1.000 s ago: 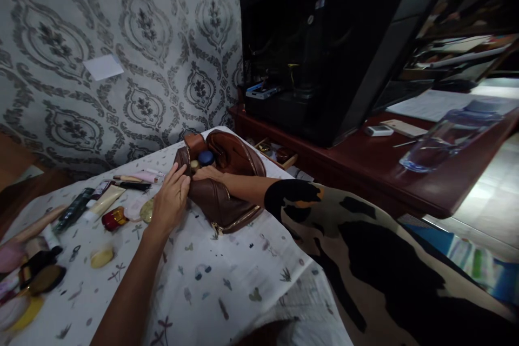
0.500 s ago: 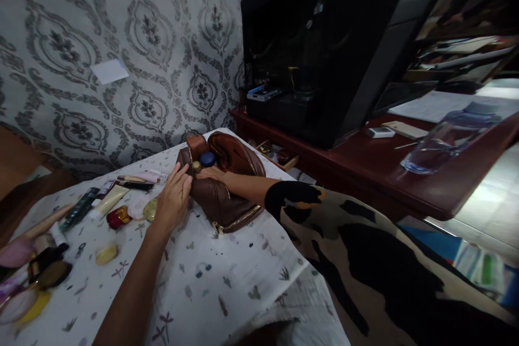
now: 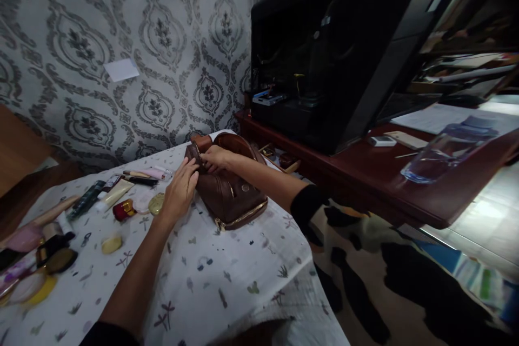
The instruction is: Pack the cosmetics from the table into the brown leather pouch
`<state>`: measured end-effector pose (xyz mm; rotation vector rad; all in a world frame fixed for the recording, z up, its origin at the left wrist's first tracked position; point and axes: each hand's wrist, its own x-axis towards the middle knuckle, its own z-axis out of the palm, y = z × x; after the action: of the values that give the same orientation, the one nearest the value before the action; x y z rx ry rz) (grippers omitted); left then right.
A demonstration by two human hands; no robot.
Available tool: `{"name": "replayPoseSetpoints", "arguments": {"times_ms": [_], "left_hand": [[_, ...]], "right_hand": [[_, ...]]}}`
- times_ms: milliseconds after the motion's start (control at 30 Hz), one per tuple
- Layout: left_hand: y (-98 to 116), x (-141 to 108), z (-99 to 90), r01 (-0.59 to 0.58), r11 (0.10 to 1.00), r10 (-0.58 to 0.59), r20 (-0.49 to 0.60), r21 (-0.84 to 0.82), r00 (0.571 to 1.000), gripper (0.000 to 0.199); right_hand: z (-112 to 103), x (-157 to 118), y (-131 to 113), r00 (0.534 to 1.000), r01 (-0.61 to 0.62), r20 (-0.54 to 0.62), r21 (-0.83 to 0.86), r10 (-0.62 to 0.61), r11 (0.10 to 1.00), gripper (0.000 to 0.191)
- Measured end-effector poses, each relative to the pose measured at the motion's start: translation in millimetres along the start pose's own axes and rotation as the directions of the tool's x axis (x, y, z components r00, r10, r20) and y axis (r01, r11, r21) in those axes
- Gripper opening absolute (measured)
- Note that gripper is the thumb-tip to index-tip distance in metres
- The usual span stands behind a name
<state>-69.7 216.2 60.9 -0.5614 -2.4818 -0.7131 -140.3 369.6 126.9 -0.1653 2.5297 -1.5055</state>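
A brown leather handbag (image 3: 214,195) with gold zips lies on the cloth, its top unzipped and its orange-brown lining partly visible. My left hand (image 3: 182,186) rests against the bag's left side, fingers stretched out along the wall. At the left end of the opening is my right hand (image 3: 218,157), its fingers bent and closed on the bag's edge; the fingertips are partly hidden. Just left of my left hand lie a round yellowish compact (image 3: 156,204) and a red bottle with a gold band (image 3: 124,209). The bag's contents are out of sight behind my right hand.
Makeup items lie to the left, including a cream tube (image 3: 115,194), a dark green tube (image 3: 86,199) and a yellow sponge (image 3: 111,244). On the right, a dark red desk (image 3: 409,194) holds a black computer case (image 3: 320,113) and a clear water bottle (image 3: 448,148). A drawer (image 3: 290,165) stands open.
My right hand has come up out of the bag's inside to its left edge. The blue and gold round items seen inside are now hidden. My left hand stays against the bag.
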Motion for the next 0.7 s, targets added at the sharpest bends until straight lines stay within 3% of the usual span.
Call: {"name": "replayPoseSetpoints", "arguments": {"times_ms": [167, 300, 433, 567, 700], "left_hand": [[-6.6, -1.3, 0.1, 0.024, 0.997, -0.024, 0.003, -0.078, 1.000, 0.055], [-12.6, -7.6, -6.6, -0.018, 0.997, 0.022, 0.056, -0.072, 0.998, 0.061], [-18.0, -25.5, -18.4, 0.015, 0.996, -0.018, 0.035, 0.084, 0.999, 0.065], [-28.5, -55.7, -37.6, 0.201, 0.946, -0.195, -0.049, 0.255, 0.980, 0.064], [-51.1, -91.4, -61.8, 0.418, 0.817, -0.403, -0.125, 0.397, 0.907, 0.069]], "right_hand": [[2.2, -36.7, -7.5, 0.992, 0.121, 0.005, -0.308, -0.126, 0.944, 0.032], [1.9, -62.2, -9.3, 0.965, 0.248, 0.092, -0.633, -0.246, 0.734, 0.042], [2.3, -75.7, -7.1, 0.924, 0.369, 0.229, -0.740, -0.306, 0.562, 0.040], [6.3, -78.5, -2.2, 0.909, 0.371, 0.209, -0.801, -0.360, 0.470, 0.040], [15.1, -78.7, 0.8, 0.893, 0.361, 0.191, -0.844, -0.407, 0.397, 0.036]]}}
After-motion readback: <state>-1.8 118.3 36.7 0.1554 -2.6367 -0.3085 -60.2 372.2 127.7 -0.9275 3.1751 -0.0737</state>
